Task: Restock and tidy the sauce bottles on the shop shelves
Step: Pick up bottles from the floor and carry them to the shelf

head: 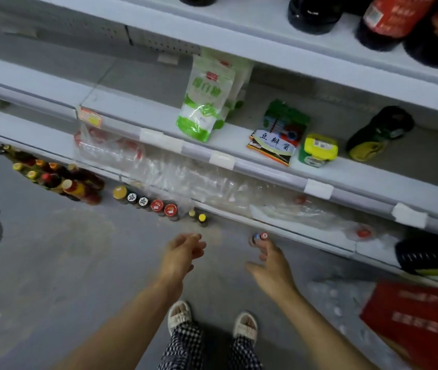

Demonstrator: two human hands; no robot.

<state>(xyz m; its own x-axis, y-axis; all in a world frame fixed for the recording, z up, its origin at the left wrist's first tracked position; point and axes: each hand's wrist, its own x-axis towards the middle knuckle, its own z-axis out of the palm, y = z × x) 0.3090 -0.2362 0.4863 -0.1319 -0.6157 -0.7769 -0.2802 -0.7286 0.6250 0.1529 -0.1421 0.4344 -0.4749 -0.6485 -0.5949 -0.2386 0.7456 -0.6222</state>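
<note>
Bottles (259, 238) stand on the floor under the lowest shelf (287, 231); my right hand (271, 268) reaches them, fingers spread, left hand (183, 252) loosely curled, empty. Probably glass, heavy, slippery: I should grip below the caps.

place: small grocery shop | shelving: long white metal shelves (239, 145) with clear plastic price-tag holders (222, 160) along the front edge | stock: green-and-white powder pouch (204, 100), yellow-lidded green jar (317, 150), dark sauce bottles with red labels (388, 20) | floor: grey concrete (52, 263) with rows of capped sauce bottles (145, 202)
</note>
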